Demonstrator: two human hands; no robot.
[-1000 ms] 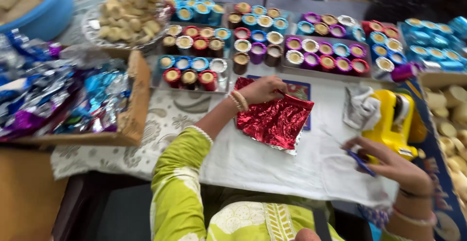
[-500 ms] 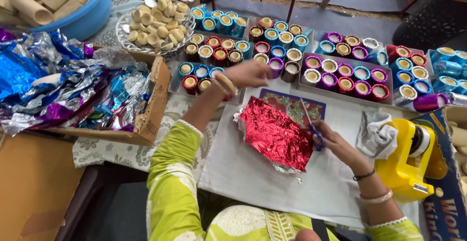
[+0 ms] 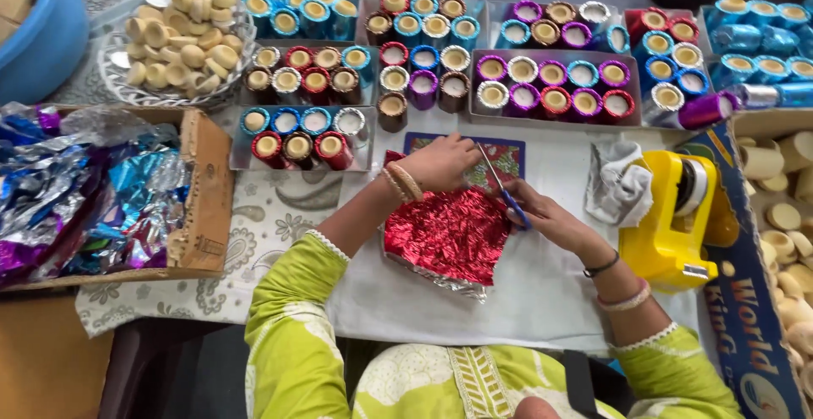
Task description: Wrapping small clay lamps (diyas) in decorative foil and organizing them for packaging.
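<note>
Head view. Left hand (image 3: 440, 163) pressed flat, fingers open, on top edge of red foil sheet (image 3: 449, 233), at centre of white cloth (image 3: 542, 288). Right hand (image 3: 546, 216) closed around blue-handled tool (image 3: 501, 184) at sheet's right edge. Beyond: trays of foil-wrapped cups (image 3: 542, 72), blue, purple, red. Right: yellow tape dispenser (image 3: 677, 220), blue printed carton wall (image 3: 745, 317). Left: cardboard box (image 3: 207, 190) of loose foil.

Left hand (image 3: 440, 163) back on red foil (image 3: 447, 234); right hand (image 3: 546, 216) brought scissors (image 3: 501, 186).
</note>
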